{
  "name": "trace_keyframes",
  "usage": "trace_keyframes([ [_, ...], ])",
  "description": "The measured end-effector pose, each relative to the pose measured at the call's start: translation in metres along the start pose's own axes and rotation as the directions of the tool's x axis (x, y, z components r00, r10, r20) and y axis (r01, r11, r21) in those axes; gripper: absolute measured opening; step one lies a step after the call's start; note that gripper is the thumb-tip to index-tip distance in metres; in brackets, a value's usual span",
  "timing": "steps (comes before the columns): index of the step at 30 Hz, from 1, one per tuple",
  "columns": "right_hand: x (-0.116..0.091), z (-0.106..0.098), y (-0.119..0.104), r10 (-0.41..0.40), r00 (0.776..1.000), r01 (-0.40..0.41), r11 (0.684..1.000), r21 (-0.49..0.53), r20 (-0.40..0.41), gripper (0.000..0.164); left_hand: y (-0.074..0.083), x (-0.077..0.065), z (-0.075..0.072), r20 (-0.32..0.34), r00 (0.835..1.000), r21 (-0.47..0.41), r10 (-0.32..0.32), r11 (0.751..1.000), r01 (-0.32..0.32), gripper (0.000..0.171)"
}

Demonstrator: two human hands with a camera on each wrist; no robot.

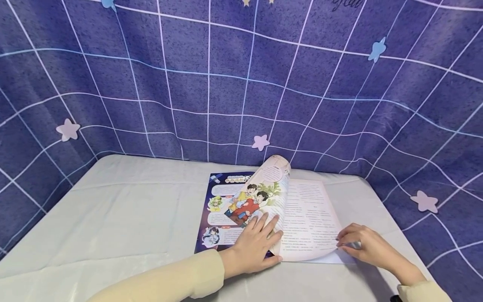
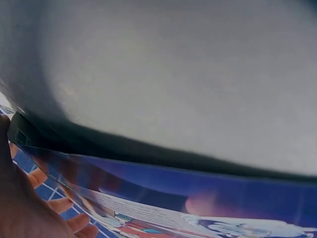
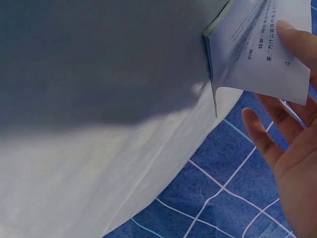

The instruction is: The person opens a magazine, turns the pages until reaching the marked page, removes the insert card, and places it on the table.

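An open magazine lies on the white-covered surface, its left side dark blue with cartoon figures. Across its middle my left hand rests with spread fingers, holding down a curled illustrated page. In the left wrist view, that hand shows beside the blue magazine edge. At the lower right corner, my right hand pinches a text page. The right wrist view shows the thumb on the printed face of the page and fingers behind it, the corner lifted and bent.
A white cloth covers the flat surface under the magazine. Behind and at both sides hangs a dark blue curtain with a pale grid and several stars. A dark object shows at the right sleeve.
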State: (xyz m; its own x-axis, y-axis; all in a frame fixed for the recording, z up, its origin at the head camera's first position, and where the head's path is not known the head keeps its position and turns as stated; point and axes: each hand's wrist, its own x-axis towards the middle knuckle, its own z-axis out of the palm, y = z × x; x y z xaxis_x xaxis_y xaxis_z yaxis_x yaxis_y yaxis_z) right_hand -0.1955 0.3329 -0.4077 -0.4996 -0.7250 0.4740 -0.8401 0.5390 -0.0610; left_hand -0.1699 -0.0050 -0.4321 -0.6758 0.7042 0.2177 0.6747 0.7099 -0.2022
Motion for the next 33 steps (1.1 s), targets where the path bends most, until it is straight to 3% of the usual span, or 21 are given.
trace_keyframes([
  [20,0.0033,-0.0005,0.0022,0.014,1.000,-0.014,1.000,0.010,-0.014,0.026,0.0001,-0.0025,0.0025,-0.017,1.000,-0.018,0.006,1.000,-0.006,0.062],
  [33,0.0031,-0.0033,0.0020,0.055,0.998,-0.055,0.998,-0.017,-0.005,0.029,0.0008,-0.0032,-0.0021,-0.014,0.999,0.038,-0.042,0.998,0.043,0.061],
])
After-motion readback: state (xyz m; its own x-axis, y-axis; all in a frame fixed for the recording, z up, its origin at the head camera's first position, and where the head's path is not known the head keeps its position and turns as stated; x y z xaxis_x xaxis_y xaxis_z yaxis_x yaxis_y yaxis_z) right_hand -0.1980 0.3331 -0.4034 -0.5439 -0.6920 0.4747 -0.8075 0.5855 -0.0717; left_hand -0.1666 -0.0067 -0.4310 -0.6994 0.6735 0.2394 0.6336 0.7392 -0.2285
